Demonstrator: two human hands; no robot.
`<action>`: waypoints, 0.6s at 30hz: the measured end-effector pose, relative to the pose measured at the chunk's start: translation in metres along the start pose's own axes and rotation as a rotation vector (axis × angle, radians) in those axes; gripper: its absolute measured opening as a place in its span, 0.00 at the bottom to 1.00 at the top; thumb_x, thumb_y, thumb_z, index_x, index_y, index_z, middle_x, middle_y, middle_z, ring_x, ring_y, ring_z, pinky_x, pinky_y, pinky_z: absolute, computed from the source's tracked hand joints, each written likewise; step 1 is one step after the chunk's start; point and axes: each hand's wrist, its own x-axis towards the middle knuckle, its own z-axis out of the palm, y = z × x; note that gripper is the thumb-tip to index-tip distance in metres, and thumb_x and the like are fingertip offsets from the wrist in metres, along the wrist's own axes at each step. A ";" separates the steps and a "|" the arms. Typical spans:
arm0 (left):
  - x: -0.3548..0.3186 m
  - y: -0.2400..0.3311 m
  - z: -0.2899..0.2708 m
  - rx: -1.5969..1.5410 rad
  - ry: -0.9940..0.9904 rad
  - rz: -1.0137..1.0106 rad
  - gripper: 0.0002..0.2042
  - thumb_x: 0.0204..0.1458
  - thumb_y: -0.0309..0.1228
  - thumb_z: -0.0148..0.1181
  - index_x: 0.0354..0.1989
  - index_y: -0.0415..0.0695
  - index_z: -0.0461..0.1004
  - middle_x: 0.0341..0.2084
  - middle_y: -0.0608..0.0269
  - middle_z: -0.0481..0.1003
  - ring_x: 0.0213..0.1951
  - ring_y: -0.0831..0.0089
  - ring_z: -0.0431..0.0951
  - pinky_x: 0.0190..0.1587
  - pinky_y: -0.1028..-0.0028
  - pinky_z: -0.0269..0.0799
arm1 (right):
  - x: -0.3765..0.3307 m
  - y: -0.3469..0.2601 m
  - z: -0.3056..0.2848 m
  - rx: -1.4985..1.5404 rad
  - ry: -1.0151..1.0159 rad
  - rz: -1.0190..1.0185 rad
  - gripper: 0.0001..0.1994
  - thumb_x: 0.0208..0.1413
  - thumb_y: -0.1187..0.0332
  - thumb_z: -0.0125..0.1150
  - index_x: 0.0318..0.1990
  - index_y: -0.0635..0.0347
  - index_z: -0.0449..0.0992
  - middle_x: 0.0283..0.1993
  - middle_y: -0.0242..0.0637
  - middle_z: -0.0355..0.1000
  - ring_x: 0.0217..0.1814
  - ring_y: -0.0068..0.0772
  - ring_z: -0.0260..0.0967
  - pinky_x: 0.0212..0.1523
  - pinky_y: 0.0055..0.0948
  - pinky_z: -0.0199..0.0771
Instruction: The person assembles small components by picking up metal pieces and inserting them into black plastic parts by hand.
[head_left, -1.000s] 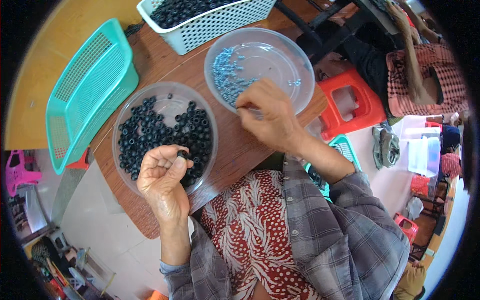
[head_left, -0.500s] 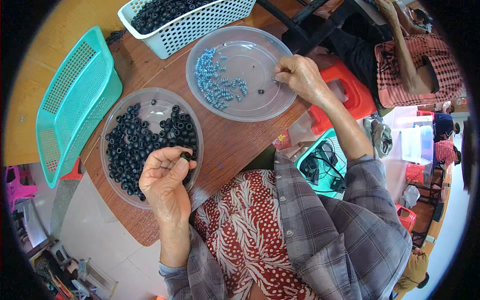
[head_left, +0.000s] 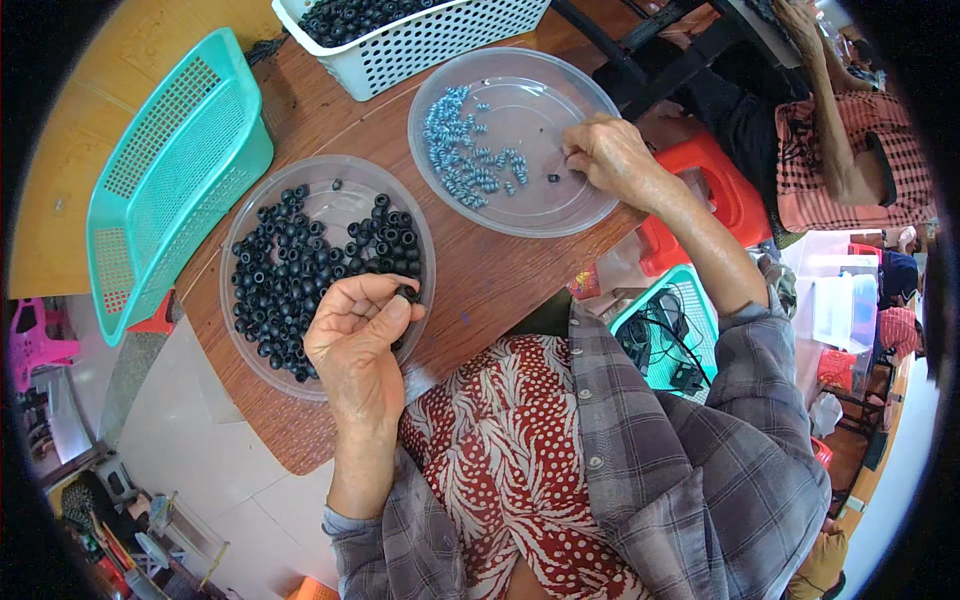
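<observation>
Between the thumb and fingers of my left hand (head_left: 358, 345) is a small black ring-shaped piece (head_left: 407, 293). This hand is over the near right side of a clear round bowl (head_left: 325, 205) holding many similar black pieces (head_left: 280, 270). My right hand (head_left: 620, 160) reaches over the right side of a second clear bowl (head_left: 520, 110), thumb and fingers pinched together. Whatever is in that pinch is too small or hidden to name. Small bluish metal coil springs (head_left: 455, 150) lie in that bowl's left half, and one black piece (head_left: 554, 178) sits near my right fingertips.
At the back, a white perforated basket (head_left: 420, 45) contains more black pieces. An aqua basket (head_left: 175, 190) leans at the wooden table's (head_left: 470, 290) left. A red stool (head_left: 690, 200) and an aqua basket of cables (head_left: 665, 335) stand right; another person (head_left: 850, 160) sits beyond.
The whole view has shifted, moving the scene rightward and slightly up. My right fingers have gone slightly further into the spring bowl. The left hand keeps its black piece, turned a little.
</observation>
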 end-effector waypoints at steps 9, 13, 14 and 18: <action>0.003 -0.001 0.000 -0.107 0.066 -0.015 0.07 0.46 0.14 0.59 0.34 0.32 0.72 0.33 0.50 0.77 0.30 0.69 0.77 0.38 0.74 0.76 | -0.005 -0.075 -0.032 0.515 0.086 0.101 0.03 0.46 0.76 0.57 0.29 0.66 0.72 0.25 0.40 0.70 0.29 0.34 0.68 0.32 0.30 0.68; 0.004 -0.003 0.003 -0.101 0.064 0.002 0.07 0.47 0.13 0.58 0.34 0.33 0.72 0.32 0.52 0.77 0.31 0.71 0.78 0.39 0.74 0.77 | -0.003 -0.136 -0.030 0.953 0.019 -0.066 0.05 0.49 0.75 0.60 0.33 0.66 0.74 0.27 0.31 0.71 0.31 0.18 0.67 0.32 0.21 0.68; 0.003 -0.002 0.006 -0.101 0.071 -0.003 0.07 0.47 0.13 0.58 0.34 0.33 0.72 0.33 0.53 0.77 0.31 0.71 0.78 0.39 0.74 0.77 | -0.001 -0.146 -0.028 1.110 -0.038 -0.080 0.05 0.49 0.74 0.60 0.34 0.66 0.74 0.28 0.29 0.72 0.32 0.16 0.67 0.32 0.20 0.68; -0.003 0.001 0.006 -0.106 0.075 0.067 0.08 0.46 0.12 0.58 0.35 0.33 0.72 0.32 0.56 0.77 0.32 0.74 0.77 0.39 0.77 0.77 | 0.009 -0.165 -0.021 1.239 -0.216 -0.051 0.06 0.51 0.76 0.62 0.36 0.65 0.74 0.32 0.29 0.72 0.34 0.15 0.68 0.34 0.15 0.69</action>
